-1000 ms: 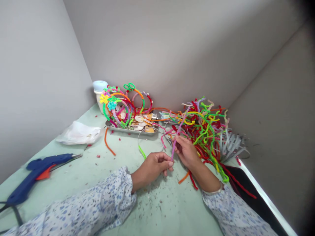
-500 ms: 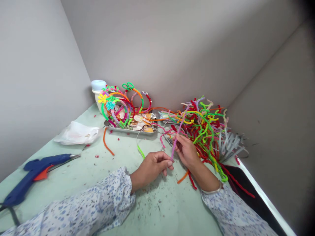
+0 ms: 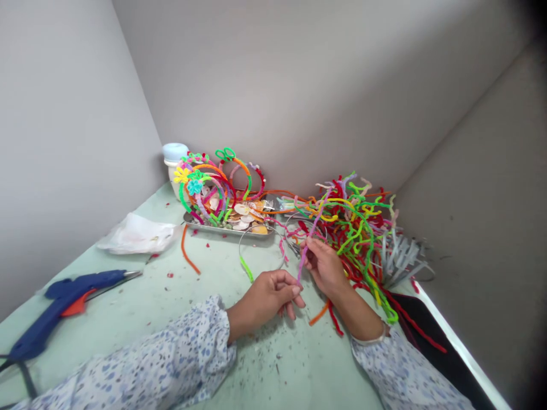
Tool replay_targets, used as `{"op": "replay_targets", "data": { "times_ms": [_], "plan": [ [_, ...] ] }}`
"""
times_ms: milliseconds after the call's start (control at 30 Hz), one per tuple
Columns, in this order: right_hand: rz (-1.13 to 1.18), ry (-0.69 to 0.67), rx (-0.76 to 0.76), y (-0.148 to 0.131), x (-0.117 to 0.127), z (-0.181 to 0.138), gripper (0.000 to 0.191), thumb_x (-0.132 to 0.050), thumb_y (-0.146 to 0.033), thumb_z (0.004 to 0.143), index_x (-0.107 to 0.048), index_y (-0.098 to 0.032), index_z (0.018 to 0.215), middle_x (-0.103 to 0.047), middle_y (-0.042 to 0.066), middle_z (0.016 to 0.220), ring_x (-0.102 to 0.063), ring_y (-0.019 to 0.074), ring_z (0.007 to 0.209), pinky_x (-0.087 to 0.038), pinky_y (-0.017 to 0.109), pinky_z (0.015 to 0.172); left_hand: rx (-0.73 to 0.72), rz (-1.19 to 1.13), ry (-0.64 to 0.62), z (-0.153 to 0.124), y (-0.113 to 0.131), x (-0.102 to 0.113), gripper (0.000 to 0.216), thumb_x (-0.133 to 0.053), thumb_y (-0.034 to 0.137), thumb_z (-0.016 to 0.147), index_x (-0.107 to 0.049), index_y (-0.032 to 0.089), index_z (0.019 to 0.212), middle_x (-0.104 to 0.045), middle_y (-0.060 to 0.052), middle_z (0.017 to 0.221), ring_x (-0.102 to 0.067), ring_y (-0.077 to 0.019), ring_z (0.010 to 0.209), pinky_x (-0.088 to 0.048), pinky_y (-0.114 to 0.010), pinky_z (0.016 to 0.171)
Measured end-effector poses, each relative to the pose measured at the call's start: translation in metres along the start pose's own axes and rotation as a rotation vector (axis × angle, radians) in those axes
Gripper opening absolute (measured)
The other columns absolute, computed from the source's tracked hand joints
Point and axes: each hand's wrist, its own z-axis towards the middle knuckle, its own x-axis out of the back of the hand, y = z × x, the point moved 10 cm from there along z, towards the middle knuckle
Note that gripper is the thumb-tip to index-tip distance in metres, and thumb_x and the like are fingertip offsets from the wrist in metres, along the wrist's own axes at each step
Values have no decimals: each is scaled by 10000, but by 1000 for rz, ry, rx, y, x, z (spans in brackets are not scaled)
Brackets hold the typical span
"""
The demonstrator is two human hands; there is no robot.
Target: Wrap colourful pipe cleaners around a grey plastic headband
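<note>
My left hand (image 3: 267, 296) pinches the lower end of a lilac pipe cleaner (image 3: 311, 233) just above the pale green table (image 3: 205, 319). My right hand (image 3: 325, 266) grips the same pipe cleaner a little higher up, fingers closed round it. The pipe cleaner rises to the upper right into a tangled heap of coloured pipe cleaners (image 3: 356, 228). A thin wire hoop (image 3: 260, 245) with a green stub lies on the table just beyond my left hand.
A blue glue gun (image 3: 64, 304) lies at the left with its cord. A metal tray (image 3: 226, 228) at the back holds shells and several decorated headbands (image 3: 213, 182). Nearby are a white jar (image 3: 174, 165), a plastic bag (image 3: 137, 234), a loose orange pipe cleaner (image 3: 188, 253) and grey strips (image 3: 401, 256).
Both hands keep their hold on the lilac pipe cleaner and have barely shifted; the camera view has tilted slightly.
</note>
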Motion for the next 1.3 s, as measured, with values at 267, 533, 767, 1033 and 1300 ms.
{"op": "replay_targets", "data": {
  "times_ms": [267, 533, 767, 1033, 1300],
  "plan": [
    [-67, -69, -6, -5, -13, -7, 315, -686, -493, 731, -667, -179, 733, -538, -25, 484, -443, 85, 430, -320, 197, 397, 5, -41, 6, -2, 8, 0, 385, -559, 507, 807, -550, 125, 858, -696, -64, 699, -569, -82, 427, -304, -184, 408],
    [95, -32, -83, -19, -18, -8, 227, -747, -401, 693, -675, -189, 730, -575, -29, 547, -461, 75, 446, -320, 190, 393, 64, -106, -44, -10, 24, -11, 388, -540, 495, 817, -566, 116, 897, -709, -86, 678, -584, -94, 419, -317, -170, 394],
    [74, -59, -71, -22, -26, -6, 226, -714, -396, 733, -683, -172, 738, -583, -17, 568, -440, 64, 445, -300, 181, 382, 143, -207, 4, -23, 7, -18, 362, -518, 466, 838, -578, 115, 903, -698, -74, 642, -555, -84, 373, -309, -154, 348],
    [105, -9, -78, -15, -15, -1, 192, -734, -372, 716, -683, -191, 748, -573, -18, 567, -461, 84, 458, -341, 195, 391, 113, -350, 64, -26, 3, -3, 425, -556, 486, 825, -575, 94, 989, -699, -112, 781, -635, -118, 521, -378, -170, 435],
    [87, -11, -89, -9, -15, -3, 258, -759, -414, 680, -667, -178, 731, -563, -29, 537, -451, 74, 429, -343, 191, 377, 102, -312, 26, -23, 1, 0, 407, -603, 463, 796, -580, 90, 957, -697, -109, 775, -613, -109, 483, -382, -185, 444]
  ]
}}
